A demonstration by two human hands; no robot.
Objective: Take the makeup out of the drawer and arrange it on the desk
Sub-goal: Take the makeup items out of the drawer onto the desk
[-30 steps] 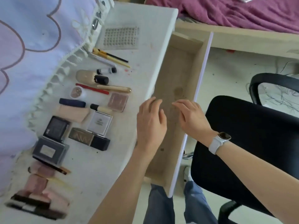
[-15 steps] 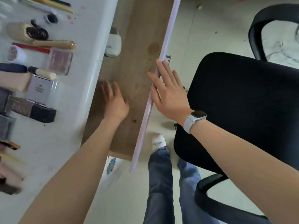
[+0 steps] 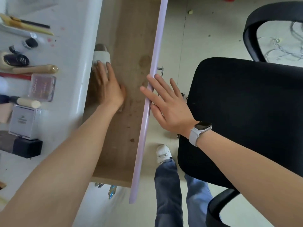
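Since half a second ago my left hand has slid deeper into the drawer, fingers straight and flat, tips now touching a white slipper-like thing under the desk edge; I see little else changed. My right hand lies spread and relaxed on the drawer's lilac front, gripping nothing, its fingertips beside the metal handle. Bare wood lies ahead of and behind the left hand; I see no makeup in the drawer. Left of that hand, past the desk's rounded edge, the makeup lies in rows: pink compact, white box, tubes, pencils. Right of my right hand a black chair crowds close, leaving a narrow strip of floor
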